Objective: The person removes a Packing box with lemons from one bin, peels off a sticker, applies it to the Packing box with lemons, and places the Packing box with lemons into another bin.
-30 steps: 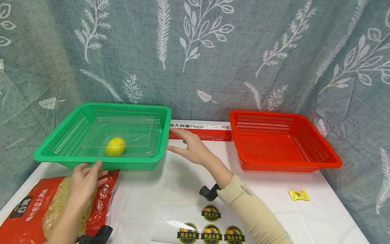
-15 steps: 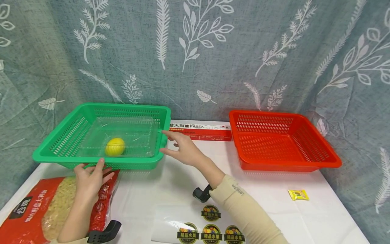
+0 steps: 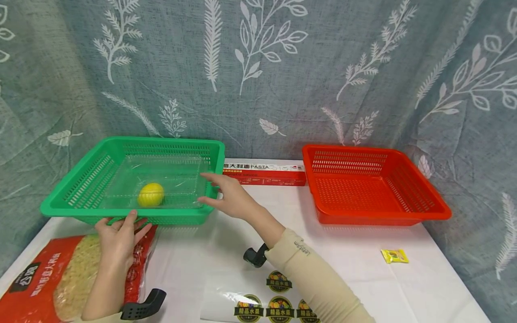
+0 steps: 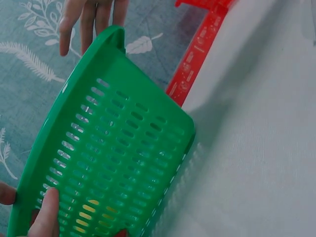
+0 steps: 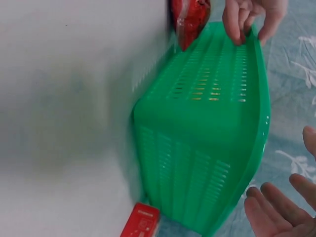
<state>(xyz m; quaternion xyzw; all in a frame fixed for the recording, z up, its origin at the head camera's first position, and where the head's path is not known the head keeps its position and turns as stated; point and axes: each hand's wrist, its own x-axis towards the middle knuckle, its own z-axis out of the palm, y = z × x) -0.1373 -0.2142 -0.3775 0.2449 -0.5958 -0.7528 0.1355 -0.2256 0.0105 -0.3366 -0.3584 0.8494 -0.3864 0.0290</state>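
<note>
A green basket [image 3: 133, 217] stands at the left of the table. Inside it are a clear plastic box [image 3: 173, 168] and a yellow ball-shaped thing [image 3: 151, 194], seen through the clear plastic. My left hand [image 3: 116, 235] pinches the basket's front rim, thumb on top and fingers against the outer wall; the right wrist view also shows this left hand [image 5: 252, 17] on the rim. My right hand [image 3: 230, 195] reaches over the basket's right end, fingers spread and thumb apart, holding nothing. In the right wrist view the right hand's fingers [image 5: 276, 207] stand beside the rim.
A red basket [image 3: 379, 220] stands at the right. Behind lies a red and white pasta box [image 3: 266, 175]. A red pasta bag [image 3: 60, 273] lies front left, under my left forearm. A sticker sheet [image 3: 226, 291] lies in front, a small yellow packet [image 3: 394, 256] at right.
My right hand has moved left, from outside the green basket to over its right end. My left hand has come up and taken hold of the front rim.
</note>
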